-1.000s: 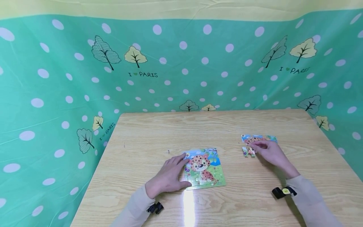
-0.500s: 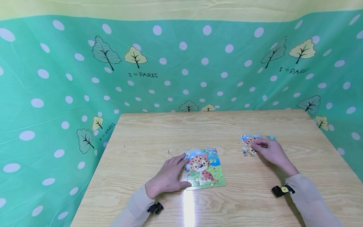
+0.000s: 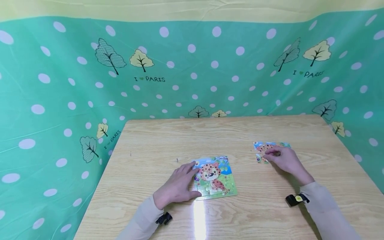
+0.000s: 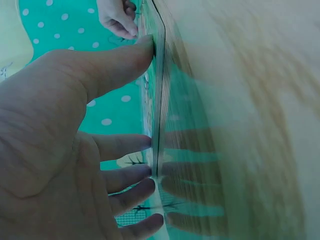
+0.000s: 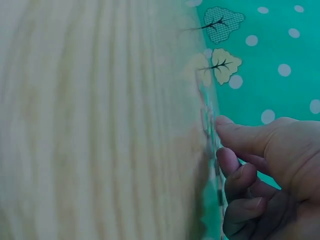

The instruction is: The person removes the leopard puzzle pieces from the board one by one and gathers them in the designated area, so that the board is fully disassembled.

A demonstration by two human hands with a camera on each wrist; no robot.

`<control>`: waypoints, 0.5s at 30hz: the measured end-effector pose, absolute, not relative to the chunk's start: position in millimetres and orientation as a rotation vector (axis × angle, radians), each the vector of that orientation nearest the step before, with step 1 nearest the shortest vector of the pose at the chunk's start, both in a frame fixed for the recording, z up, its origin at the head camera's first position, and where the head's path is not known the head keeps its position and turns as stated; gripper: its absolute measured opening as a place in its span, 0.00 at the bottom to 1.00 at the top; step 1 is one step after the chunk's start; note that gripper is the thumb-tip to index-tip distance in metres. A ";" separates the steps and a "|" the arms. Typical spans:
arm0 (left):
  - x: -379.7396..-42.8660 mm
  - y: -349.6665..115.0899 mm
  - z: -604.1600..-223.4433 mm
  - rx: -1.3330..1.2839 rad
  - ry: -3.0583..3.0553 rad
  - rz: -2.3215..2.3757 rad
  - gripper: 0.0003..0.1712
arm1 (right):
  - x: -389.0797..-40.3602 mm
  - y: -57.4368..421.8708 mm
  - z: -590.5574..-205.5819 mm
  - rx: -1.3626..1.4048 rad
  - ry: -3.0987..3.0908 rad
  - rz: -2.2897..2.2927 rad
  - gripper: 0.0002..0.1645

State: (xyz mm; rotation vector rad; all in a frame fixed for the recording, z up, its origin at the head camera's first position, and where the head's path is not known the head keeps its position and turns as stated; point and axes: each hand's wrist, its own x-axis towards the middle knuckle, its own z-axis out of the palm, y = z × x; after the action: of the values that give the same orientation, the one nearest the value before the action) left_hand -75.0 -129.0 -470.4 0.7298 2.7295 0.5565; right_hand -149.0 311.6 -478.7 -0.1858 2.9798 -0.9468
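Observation:
A square jigsaw puzzle (image 3: 214, 181) with a spotted cub, framed by a thin border, lies at mid-table in the head view. My left hand (image 3: 176, 185) rests along its left side, fingers and thumb spread; in the left wrist view the thumb (image 4: 122, 64) lies at the board's edge. Farther right, a cluster of loose puzzle pieces (image 3: 258, 145) shows a matching cub's head. Over its lower part, my right hand (image 3: 285, 161) pinches a puzzle piece between thumb and forefinger, mostly hidden by the fingertips. A green corner piece (image 3: 258, 159) shows just left of them.
Both puzzles lie flat on a wooden table (image 3: 168, 136). A tiny dark scrap (image 3: 177, 160) lies left of the framed puzzle. Behind the table's far edge hangs a green dotted curtain (image 3: 180, 66).
The lower pieces by my right hand have moved up against the upper row, and the gap between them has narrowed. My left hand stays on the framed puzzle. The head view shifts slightly.

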 end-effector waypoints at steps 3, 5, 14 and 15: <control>-75.2 -126.1 -469.1 0.737 2.737 0.565 0.53 | -147.7 305.4 -476.5 -0.195 2.985 -1.001 0.15; -75.9 -123.6 -467.9 0.740 2.740 0.578 0.51 | -146.2 297.6 -475.2 -0.225 2.995 -1.032 0.15; -82.0 -107.9 -469.6 0.778 2.775 0.512 0.47 | -134.7 236.4 -473.6 -0.381 2.875 -1.140 0.09; -82.4 -106.9 -470.2 0.774 2.772 0.501 0.48 | -132.8 228.5 -473.9 -0.399 2.849 -1.154 0.09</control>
State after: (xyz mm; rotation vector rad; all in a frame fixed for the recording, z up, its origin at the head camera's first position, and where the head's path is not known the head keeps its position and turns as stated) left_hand -82.4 -106.9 -470.2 0.7739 2.7716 0.5011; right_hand -132.8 228.5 -473.9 -0.3993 2.8495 -1.1542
